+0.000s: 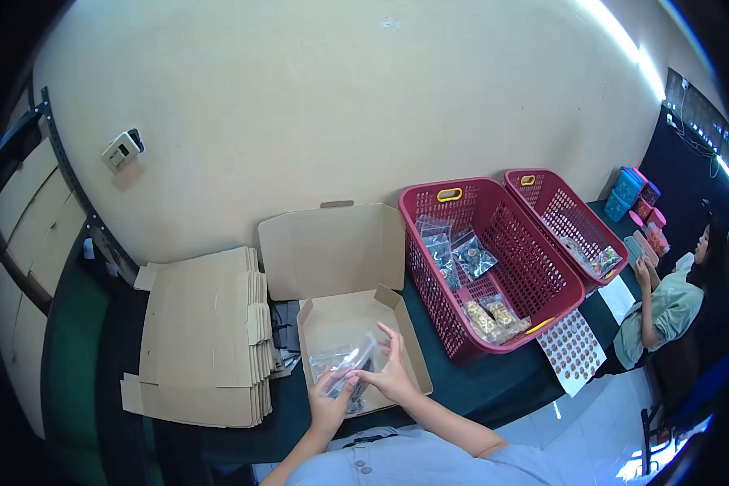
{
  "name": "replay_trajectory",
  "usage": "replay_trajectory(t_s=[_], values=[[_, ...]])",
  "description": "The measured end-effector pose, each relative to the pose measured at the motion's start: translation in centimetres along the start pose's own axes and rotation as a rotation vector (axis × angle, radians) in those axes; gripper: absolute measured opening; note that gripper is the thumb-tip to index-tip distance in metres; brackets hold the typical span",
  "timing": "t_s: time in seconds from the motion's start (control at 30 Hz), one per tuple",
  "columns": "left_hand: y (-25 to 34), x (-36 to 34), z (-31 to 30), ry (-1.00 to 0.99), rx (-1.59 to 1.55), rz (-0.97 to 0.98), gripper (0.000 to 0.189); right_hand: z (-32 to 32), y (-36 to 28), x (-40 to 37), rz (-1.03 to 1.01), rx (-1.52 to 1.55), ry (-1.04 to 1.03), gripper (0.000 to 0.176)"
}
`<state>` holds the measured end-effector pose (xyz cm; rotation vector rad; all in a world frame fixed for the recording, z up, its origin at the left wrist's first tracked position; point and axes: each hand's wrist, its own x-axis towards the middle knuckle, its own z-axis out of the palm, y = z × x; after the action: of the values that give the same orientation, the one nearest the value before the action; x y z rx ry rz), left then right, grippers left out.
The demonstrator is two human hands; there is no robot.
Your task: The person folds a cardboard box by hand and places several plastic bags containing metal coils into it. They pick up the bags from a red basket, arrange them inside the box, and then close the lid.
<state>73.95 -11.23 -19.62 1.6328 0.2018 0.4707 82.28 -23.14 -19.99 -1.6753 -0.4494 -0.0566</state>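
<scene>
Above an open cardboard box, my two hands meet at a clear plastic bag. My left hand grips the bag's lower left side, fingers closed on it. At the other side is my right hand, its thumb against the bag and its upper fingers curved behind the edge. What the bag contains, if anything, is too faint to tell. More clear bags lie in the box beneath my hands, partly hidden by them. The box's lid stands raised against the wall.
Flattened cardboard boxes are stacked left of the open box. Two dark red baskets holding bagged items stand to the right. A sheet of round stickers lies beyond the nearer basket. Another person works at the far right.
</scene>
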Motion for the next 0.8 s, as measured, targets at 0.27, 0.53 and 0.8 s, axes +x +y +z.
replay_trajectory(t_s=[0.27, 0.53, 0.8], values=[[0.3, -0.1, -1.2, 0.009, 0.223, 0.129, 0.014, -1.7, 1.1, 0.1, 0.303, 0.422, -0.363, 0.020], [-3.8, -0.8, -4.3, -0.315, 0.015, -0.075, 0.034, -4.0, 1.5, 0.7, 0.373, 0.301, -0.522, 0.030], [-2.7, 0.6, -4.5, 0.071, -0.149, -0.016, 0.052, -4.0, 0.9, 1.4, 0.296, 0.285, -0.210, 0.032]])
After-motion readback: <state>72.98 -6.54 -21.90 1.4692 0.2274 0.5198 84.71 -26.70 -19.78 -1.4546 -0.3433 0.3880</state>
